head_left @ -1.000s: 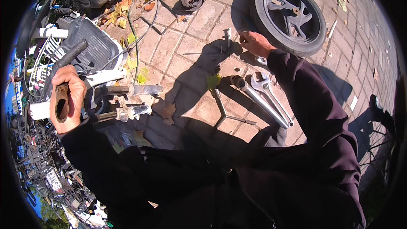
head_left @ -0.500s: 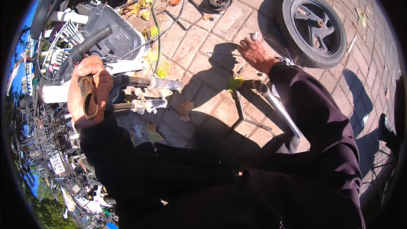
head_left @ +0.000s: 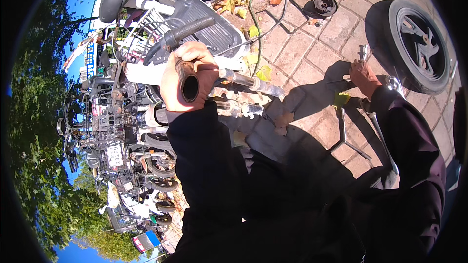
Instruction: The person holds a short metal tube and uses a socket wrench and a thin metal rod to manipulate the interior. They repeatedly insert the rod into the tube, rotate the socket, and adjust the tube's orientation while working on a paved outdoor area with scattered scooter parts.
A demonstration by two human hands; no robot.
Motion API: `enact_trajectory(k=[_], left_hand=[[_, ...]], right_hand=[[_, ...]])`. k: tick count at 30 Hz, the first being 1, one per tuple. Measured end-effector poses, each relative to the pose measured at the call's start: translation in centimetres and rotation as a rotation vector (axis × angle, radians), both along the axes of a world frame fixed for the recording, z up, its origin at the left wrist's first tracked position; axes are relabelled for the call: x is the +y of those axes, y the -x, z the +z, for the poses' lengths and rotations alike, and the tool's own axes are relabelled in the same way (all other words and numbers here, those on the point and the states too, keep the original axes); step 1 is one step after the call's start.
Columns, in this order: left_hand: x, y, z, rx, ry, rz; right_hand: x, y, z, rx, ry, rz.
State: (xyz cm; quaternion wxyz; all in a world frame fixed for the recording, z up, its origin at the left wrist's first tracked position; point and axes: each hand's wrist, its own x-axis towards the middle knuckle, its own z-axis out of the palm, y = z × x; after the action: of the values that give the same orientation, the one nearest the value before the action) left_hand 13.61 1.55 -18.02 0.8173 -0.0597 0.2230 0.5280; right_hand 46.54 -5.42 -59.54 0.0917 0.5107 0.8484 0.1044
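My left hand [head_left: 187, 75] is wrapped round a rusty, hollow metal tube [head_left: 191, 89], whose open end faces up toward me. Just beyond that fist lies a black handlebar grip [head_left: 195, 27]. Two fork legs [head_left: 265, 86] reach out over the paving to its right. Down by the ground, my right hand [head_left: 363, 77] has curled fingers beside a small silver metal piece [head_left: 364, 51]; what they hold is hidden. A three-armed wrench [head_left: 343, 131] lies nearer me, with a long metal tube [head_left: 385, 141] next to my right forearm.
A black-tyred wheel [head_left: 420, 44] lies at the right. A round metal hub part [head_left: 325, 6] sits far on the paving. The scooter footboard [head_left: 207, 22] and loose cables stand beyond my left hand. Many parked bikes and baskets [head_left: 105, 124] crowd the left side.
The whole view has swung left, so both hands and the parts appear farther right. The tube's opening in my left hand now faces me more directly. My right hand stays low near the silver piece.
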Motion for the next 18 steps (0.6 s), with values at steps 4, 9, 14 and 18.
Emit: enact_trajectory(k=[4, 9, 14, 18], left_hand=[[0.2, -0.1, 0.2, 0.013, 0.058, 0.045], [0.5, -0.2, -0.1, 0.001, 0.013, 0.006], [0.6, -0.5, -0.2, 0.057, -0.011, 0.005], [1.0, -0.4, -0.2, 0.027, -0.026, 0.02]], right_hand=[[-0.1, -0.3, 1.6, 0.415, 0.155, -0.072], [0.1, 1.0, 5.0, 0.616, 0.313, -0.135], [0.1, 2.5, 15.6, 1.437, 0.825, -0.27], [-2.6, 3.1, 28.6, 1.872, 0.803, 0.022]])
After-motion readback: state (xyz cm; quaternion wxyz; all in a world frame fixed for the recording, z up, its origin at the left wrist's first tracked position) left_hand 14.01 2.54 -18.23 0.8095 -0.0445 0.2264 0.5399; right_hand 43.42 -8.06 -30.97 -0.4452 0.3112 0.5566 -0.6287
